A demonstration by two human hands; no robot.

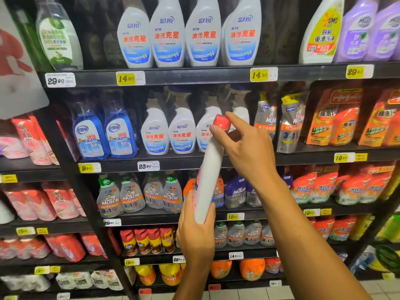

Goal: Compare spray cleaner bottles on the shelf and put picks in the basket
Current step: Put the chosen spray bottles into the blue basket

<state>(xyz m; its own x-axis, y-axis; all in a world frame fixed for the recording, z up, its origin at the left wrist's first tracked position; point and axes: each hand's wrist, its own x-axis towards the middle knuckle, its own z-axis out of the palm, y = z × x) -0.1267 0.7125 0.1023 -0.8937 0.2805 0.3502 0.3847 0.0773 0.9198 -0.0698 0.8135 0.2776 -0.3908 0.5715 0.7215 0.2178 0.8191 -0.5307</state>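
Two hands hold one tall white can up in front of the shelf, tilted with its red cap leaning right. The left hand has its fingers wrapped round the can's base, level with the grey Mr Muscle bottles; the right hand pinches the cap between thumb and forefinger, its other fingers loosely curled. Behind the cap stands a row of white spray bottles, with blue bottles to their left and orange pouches far right.
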